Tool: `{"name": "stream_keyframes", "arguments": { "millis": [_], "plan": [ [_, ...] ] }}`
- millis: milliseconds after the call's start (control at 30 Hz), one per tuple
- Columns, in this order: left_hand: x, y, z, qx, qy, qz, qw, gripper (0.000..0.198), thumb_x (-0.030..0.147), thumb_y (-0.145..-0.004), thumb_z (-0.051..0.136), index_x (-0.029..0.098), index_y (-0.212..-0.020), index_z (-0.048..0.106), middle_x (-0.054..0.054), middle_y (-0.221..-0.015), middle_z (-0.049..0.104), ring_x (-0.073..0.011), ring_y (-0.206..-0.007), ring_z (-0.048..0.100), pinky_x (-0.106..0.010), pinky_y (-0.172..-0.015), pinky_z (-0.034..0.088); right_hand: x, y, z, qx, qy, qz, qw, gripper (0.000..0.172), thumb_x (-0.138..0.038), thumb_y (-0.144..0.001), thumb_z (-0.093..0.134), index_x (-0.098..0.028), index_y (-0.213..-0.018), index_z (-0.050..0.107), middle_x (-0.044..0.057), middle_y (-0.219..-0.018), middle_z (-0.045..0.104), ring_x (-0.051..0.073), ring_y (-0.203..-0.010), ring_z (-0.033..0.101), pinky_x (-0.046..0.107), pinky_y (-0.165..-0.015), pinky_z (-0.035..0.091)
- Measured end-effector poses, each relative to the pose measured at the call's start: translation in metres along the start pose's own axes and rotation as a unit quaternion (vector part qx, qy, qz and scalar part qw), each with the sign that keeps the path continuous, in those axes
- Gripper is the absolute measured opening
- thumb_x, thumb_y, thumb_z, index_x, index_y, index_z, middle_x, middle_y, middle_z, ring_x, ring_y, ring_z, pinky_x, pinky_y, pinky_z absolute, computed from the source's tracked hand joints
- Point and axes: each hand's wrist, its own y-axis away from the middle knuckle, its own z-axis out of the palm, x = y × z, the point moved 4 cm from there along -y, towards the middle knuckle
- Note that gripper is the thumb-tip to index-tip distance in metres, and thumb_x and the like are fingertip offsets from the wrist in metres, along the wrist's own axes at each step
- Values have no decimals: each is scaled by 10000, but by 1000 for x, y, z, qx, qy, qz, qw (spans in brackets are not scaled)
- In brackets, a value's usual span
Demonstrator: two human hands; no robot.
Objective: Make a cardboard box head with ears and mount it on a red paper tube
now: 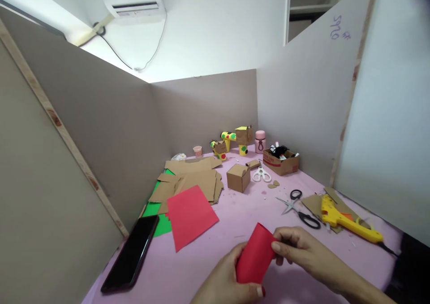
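A red paper tube [255, 254] is held tilted above the front of the pink table. My left hand [231, 275] wraps round its lower left side, the thumb across the bottom end. With thumb and bent fingers, my right hand [294, 248] pinches the tube's upper right edge. Whether the tube has a core inside cannot be seen. A flat red paper sheet [192, 216] lies to the left, partly over brown cardboard pieces [196, 183]. Beyond the tube stands a small cardboard box [238, 177].
Black-handled scissors [298, 209] and a yellow glue gun [351, 223] lie at right, white scissors [261, 174] farther back. A phone [131, 254] is at left. Decorated yellow cardboard figures [228, 136], a pink bottle [260, 141] and a filled carton [281, 162] stand behind. Grey partitions [204, 109] enclose the table.
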Motion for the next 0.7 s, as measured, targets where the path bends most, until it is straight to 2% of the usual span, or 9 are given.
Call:
{"name": "stream_keyframes", "arguments": {
  "millis": [100, 167, 233, 333, 433, 500, 633, 700],
  "plan": [
    [-13, -4, 2, 34, -12, -37, 999, 504, 108, -595, 688, 194, -1085, 606, -8, -948, 644, -187, -798, 558, -252, -673, 412, -4, -3, 0, -18, 39, -30, 999, 297, -431, -823, 575, -169, -683, 602, -14, -631, 569, 143, -631, 520, 253, -605, 380],
    [-20, -9, -2, 63, -4, -39, 997, 436, 96, -591, 669, 172, -1016, 613, 4, -840, 623, -152, -699, 525, -230, -604, 387, -6, -8, -5, -9, 63, -46, 997, 267, -436, -832, 561, -181, -783, 623, -14, -648, 578, 146, -625, 534, 256, -595, 398],
    [-22, -17, -12, 115, 21, -15, 993, 366, 112, -596, 670, 149, -954, 605, 6, -757, 601, -138, -639, 506, -226, -565, 381, -6, -20, -17, 54, 83, -55, 994, 310, -463, -823, 561, -203, -985, 604, -5, -707, 610, 161, -647, 572, 268, -593, 427],
    [-19, -34, -34, 196, 60, 30, 978, 304, 198, -625, 700, 146, -897, 575, -19, -739, 611, -152, -636, 536, -249, -585, 422, 2, -54, -43, 195, 99, -57, 974, 522, -507, -798, 558, -205, -1213, 464, 55, -935, 632, 207, -813, 611, 321, -683, 473],
    [-14, -60, -58, 239, 73, 70, 966, 326, 227, -620, 717, 163, -895, 555, -40, -797, 626, -165, -692, 563, -268, -648, 447, 19, -103, -63, 277, 103, -45, 954, 772, -486, -724, 641, -193, -1353, 301, 135, -1236, 510, 275, -1057, 552, 420, -847, 464],
    [-12, -77, -71, 263, 77, 91, 958, 350, 227, -600, 731, 168, -898, 557, -51, -832, 634, -169, -712, 571, -272, -661, 450, 29, -138, -71, 305, 108, -45, 945, 874, -431, -682, 712, -218, -1391, 247, 140, -1338, 432, 316, -1171, 478, 487, -927, 416],
    [-13, -108, -90, 292, 79, 116, 946, 372, 199, -568, 749, 161, -898, 582, -69, -878, 655, -168, -716, 580, -269, -661, 453, 39, -191, -75, 339, 113, -81, 931, 542, -304, -842, 608, -221, -1330, 388, 98, -1429, 357, 321, -1249, 399, 566, -992, 333],
    [-18, -119, -97, 307, 79, 120, 941, 390, 175, -562, 746, 160, -915, 583, -67, -874, 658, -167, -719, 581, -262, -659, 454, 43, -207, -73, 347, 108, -92, 927, 509, -288, -857, 590, -225, -1325, 399, 91, -1444, 340, 322, -1262, 384, 573, -999, 322]
  ]
}}
